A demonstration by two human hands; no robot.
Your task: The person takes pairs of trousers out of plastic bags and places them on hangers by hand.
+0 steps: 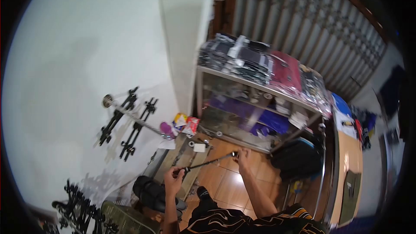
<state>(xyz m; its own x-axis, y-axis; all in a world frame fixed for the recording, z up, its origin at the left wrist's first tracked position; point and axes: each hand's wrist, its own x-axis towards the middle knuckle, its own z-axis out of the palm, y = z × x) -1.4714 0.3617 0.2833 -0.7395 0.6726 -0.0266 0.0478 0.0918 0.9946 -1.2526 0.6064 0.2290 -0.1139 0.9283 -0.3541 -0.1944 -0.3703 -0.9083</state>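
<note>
My left hand (174, 179) is closed round the black end piece of a thin dark rod (210, 162). At the other end, my right hand (244, 158) grips the rod near a dark fitting with a bright spot on it. The rod runs slantwise between both hands, above the tiled floor, with its right end farther from me. Its exact kind is too small to make out. Below and left of it is a wooden bench (187, 187).
A glass display case (234, 80) carries stacks of plastic-wrapped garments (247, 60). Black clamp-like racks (138, 128) stick out from the left wall beside a metal rail. A black bag (149, 190) lies lower left. At right stands a wooden table (346, 160) with a folded green garment (350, 195).
</note>
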